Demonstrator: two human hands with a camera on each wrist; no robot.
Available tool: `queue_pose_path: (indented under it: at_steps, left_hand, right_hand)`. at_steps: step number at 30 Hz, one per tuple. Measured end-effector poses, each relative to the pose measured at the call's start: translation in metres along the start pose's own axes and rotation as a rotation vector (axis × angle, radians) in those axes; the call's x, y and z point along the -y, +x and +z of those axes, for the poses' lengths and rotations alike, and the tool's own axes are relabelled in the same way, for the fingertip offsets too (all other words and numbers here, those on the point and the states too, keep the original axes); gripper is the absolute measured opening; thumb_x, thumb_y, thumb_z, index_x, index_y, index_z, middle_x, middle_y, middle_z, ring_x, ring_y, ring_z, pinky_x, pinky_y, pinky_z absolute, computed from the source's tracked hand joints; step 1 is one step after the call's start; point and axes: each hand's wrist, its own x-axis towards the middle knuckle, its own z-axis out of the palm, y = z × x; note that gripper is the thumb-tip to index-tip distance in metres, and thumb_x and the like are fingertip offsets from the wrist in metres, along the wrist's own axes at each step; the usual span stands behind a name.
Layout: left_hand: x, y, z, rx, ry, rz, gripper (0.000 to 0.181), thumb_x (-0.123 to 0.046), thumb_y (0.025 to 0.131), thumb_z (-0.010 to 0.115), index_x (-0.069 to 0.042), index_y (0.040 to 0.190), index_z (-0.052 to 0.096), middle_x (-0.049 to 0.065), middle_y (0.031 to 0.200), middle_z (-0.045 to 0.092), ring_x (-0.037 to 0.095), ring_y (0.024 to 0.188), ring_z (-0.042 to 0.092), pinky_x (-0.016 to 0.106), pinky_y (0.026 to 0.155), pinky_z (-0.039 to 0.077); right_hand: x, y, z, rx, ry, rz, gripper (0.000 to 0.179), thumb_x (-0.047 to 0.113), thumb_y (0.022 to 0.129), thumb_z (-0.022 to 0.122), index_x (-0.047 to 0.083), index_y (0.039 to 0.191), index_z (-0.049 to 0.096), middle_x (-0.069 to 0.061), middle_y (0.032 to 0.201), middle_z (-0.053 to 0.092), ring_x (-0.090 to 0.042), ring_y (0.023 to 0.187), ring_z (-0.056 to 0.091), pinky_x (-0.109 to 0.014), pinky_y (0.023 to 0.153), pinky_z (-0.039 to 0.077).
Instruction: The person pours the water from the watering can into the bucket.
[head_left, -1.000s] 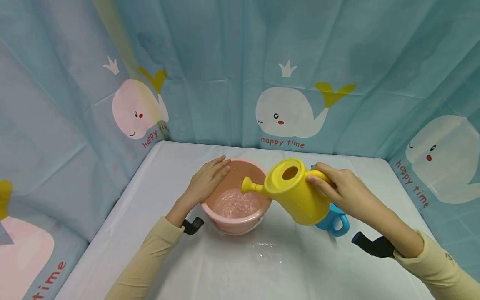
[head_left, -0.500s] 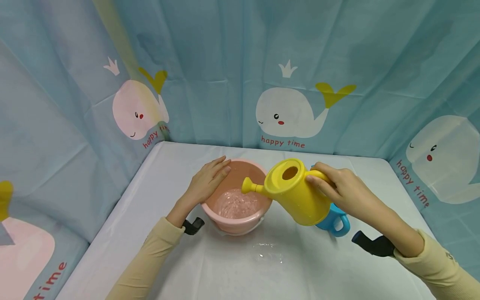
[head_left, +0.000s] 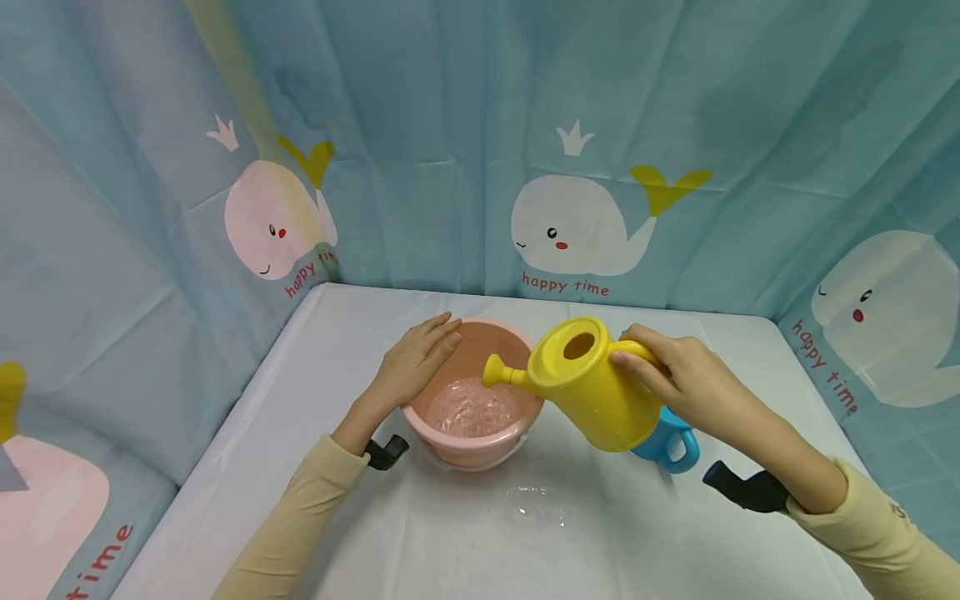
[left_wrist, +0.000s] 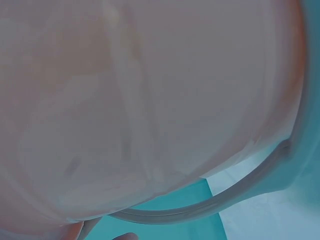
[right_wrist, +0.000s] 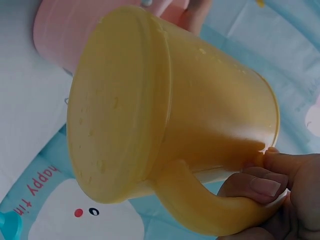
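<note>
A pink bucket (head_left: 469, 450) stands on the table with rippling water (head_left: 476, 407) inside. My left hand (head_left: 411, 362) rests on its left rim, fingers lying straight along the edge and thumb over the inner side. In the left wrist view the bucket's wall (left_wrist: 165, 100) takes up most of the picture, its handle (left_wrist: 170, 216) hanging below. My right hand (head_left: 684, 375) grips the handle of a yellow watering can (head_left: 600, 400), tilted left so that its spout hangs over the bucket. The right wrist view shows fingers curled round the can's handle (right_wrist: 200, 207) and droplets on its base.
Partly hidden behind the watering can stands a blue cup-like thing with a handle (head_left: 681, 452). Small wet patches (head_left: 534, 504) glisten on the white tabletop (head_left: 450, 542) in front of the bucket. A blue whale-print curtain (head_left: 435, 208) encloses the table's back and sides.
Both hands, the bucket and the tilted watering can keep their places. Only the ripples on the water in the bucket shift.
</note>
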Motion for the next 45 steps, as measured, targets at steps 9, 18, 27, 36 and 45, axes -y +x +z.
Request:
queue_pose_path:
  at_steps: [9, 18, 27, 36, 45]
  left_hand:
    - [-0.0002, 0.0001, -0.0001, 0.006, 0.001, -0.012, 0.059, -0.059, 0.095, 0.027, -0.025, 0.142, 0.039, 0.0, 0.151, 0.029, 0.028, 0.137, 0.028, 0.061, 0.104, 0.027]
    - [-0.0007, 0.0003, -0.0004, 0.005, 0.001, -0.006, 0.06, -0.059, 0.095, 0.025, -0.025, 0.143, 0.038, 0.0, 0.151, 0.029, 0.029, 0.137, 0.028, 0.061, 0.104, 0.027]
    - [0.0005, 0.001, -0.0008, 0.007, -0.001, -0.012, 0.059, -0.059, 0.095, 0.025, -0.027, 0.142, 0.038, -0.002, 0.151, 0.029, 0.026, 0.137, 0.027, 0.06, 0.105, 0.027]
    - [0.0017, 0.001, 0.0003, 0.006, 0.005, -0.004, 0.06, -0.059, 0.095, 0.025, -0.025, 0.143, 0.038, -0.001, 0.151, 0.028, 0.027, 0.137, 0.028, 0.06, 0.104, 0.028]
    - [0.0012, 0.0005, 0.0003, 0.005, 0.0, -0.007, 0.06, -0.06, 0.095, 0.025, -0.025, 0.142, 0.039, -0.002, 0.151, 0.029, 0.027, 0.137, 0.028, 0.06, 0.105, 0.028]
  right_hand:
    - [0.0028, 0.0002, -0.001, 0.007, 0.001, -0.003, 0.012, 0.029, 0.095, 0.053, 0.018, 0.09, 0.054, 0.008, 0.066, 0.049, -0.006, 0.057, 0.046, -0.02, 0.051, 0.042]
    - [0.0032, 0.0001, -0.0012, 0.012, 0.001, -0.004, 0.012, 0.029, 0.095, 0.052, 0.018, 0.091, 0.055, 0.009, 0.067, 0.051, -0.006, 0.058, 0.047, -0.02, 0.052, 0.043]
    - [0.0032, 0.0004, -0.002, 0.007, -0.003, -0.017, 0.011, 0.028, 0.095, 0.053, 0.018, 0.092, 0.055, 0.009, 0.068, 0.052, -0.005, 0.058, 0.047, -0.021, 0.053, 0.043]
    - [0.0034, 0.0013, -0.002, 0.017, 0.001, -0.014, 0.012, 0.028, 0.095, 0.052, 0.018, 0.093, 0.057, 0.009, 0.069, 0.054, -0.005, 0.058, 0.048, -0.021, 0.053, 0.045]
    - [0.0028, 0.0017, -0.0013, 0.023, 0.005, -0.012, 0.012, 0.029, 0.095, 0.052, 0.018, 0.093, 0.057, 0.009, 0.07, 0.054, -0.005, 0.059, 0.048, -0.021, 0.054, 0.045]
